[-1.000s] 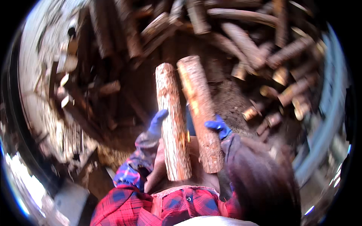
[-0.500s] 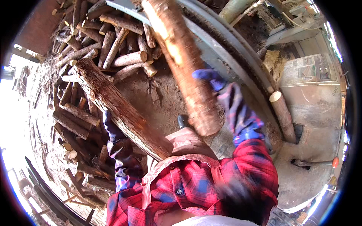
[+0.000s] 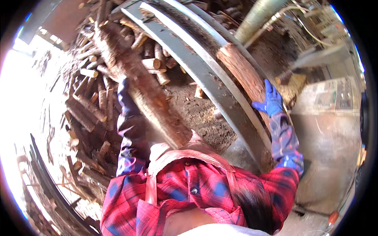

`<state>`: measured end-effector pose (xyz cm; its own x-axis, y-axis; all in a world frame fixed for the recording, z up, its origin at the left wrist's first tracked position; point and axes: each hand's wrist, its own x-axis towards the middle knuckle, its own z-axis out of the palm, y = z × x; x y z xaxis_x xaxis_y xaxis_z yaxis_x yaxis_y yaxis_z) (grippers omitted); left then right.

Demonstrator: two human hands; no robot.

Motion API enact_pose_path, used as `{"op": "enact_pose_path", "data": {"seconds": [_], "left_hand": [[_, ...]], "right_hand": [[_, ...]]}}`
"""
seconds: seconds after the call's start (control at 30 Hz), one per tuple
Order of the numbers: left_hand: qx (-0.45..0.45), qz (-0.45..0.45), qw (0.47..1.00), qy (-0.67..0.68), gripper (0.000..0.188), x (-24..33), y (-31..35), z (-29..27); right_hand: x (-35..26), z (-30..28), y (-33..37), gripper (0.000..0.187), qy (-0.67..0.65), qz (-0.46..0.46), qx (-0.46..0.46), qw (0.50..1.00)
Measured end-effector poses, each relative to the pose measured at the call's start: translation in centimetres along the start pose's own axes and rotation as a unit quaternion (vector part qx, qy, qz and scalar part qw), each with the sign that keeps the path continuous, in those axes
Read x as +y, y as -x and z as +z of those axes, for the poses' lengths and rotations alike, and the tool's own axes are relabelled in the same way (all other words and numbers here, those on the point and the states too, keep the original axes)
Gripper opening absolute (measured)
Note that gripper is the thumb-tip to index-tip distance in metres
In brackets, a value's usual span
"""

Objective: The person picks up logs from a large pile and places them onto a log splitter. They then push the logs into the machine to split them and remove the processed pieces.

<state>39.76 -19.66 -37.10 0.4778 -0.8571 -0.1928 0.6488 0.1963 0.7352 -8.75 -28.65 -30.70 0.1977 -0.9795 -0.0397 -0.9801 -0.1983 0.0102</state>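
A long bark-covered log slants across my left side, its near end against my apron and its far end over the woodpile. My left hand, in a dark blue glove, grips the log's left side; the log hides most of the fingers. A second, reddish-brown log lies lengthwise in a grey metal trough. My right hand, gloved in blue, is at the right side of this second log with thumb and fingers spread. It looks to be touching the bark, not wrapped around it.
Many cut logs are heaped at the left and far left. A pale pipe slopes down beyond the trough. To the right stands a worn machine cabinet with a panel. A red-orange knob is at the lower right.
The log that my right hand was carrying has moved away to the right and now lies in the trough. My right hand has let go. My left hand still has its log, shifted slightly.
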Motion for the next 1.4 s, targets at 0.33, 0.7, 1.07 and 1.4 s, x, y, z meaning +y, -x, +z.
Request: {"op": "enact_pose_path", "data": {"seconds": [0.33,0.7,1.07,1.4], "left_hand": [[-0.25,0.163,0.947,-0.118,0.068,2.0,-7.1,20.0],[-0.141,0.066,0.892,-0.425,0.064,8.1,-5.8,2.5],[0.413,-0.36,0.768,-0.331,0.035,-9.5,27.4,-48.0],[0.371,-0.141,0.859,-0.323,0.042,-5.7,19.8,-52.4]], "right_hand": [[-21.8,-4.4,-9.7,0.104,-0.76,-0.249,-0.056,0.597],[-4.3,5.5,-30.0,0.111,-0.267,-0.205,0.006,0.942],[-13.5,2.6,-23.2,0.089,0.127,-0.171,0.159,0.964],[-52.5,7.9,-7.3,0.052,-0.2,-0.49,-0.325,0.784]]}}
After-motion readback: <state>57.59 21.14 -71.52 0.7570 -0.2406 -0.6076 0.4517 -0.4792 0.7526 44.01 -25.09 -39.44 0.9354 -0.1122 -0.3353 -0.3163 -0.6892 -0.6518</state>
